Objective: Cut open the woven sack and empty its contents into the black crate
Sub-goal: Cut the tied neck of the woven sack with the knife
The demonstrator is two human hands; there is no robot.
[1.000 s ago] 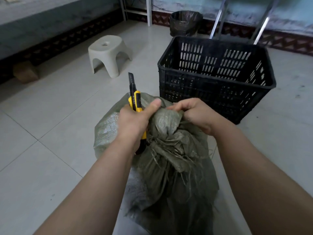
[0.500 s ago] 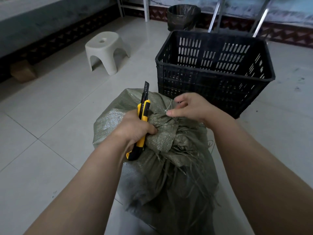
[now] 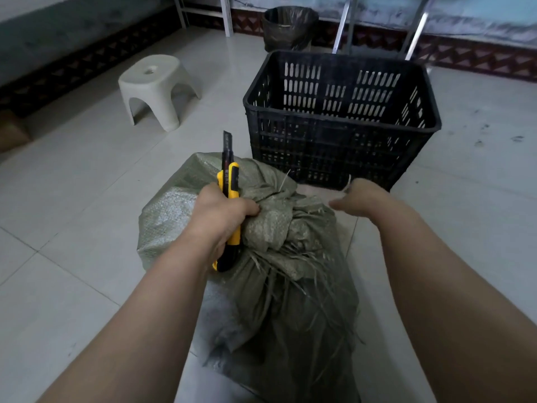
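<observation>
The sack stands on the floor right below me, its bunched neck not yet open, with the crate just beyond it at 1 o'clock. My left hand is clamped on the knife, blade out and pointing toward 12, knuckles pressed into the neck. My right hand, apart from it at the neck's 3 o'clock, seems to pinch a pale string drawn out from the tie. The bare blade worries me: a hard tug could jerk the neck and swing my right forearm across the edge. If the tie releases suddenly, the sack may slump and spill short of the crate.
</observation>
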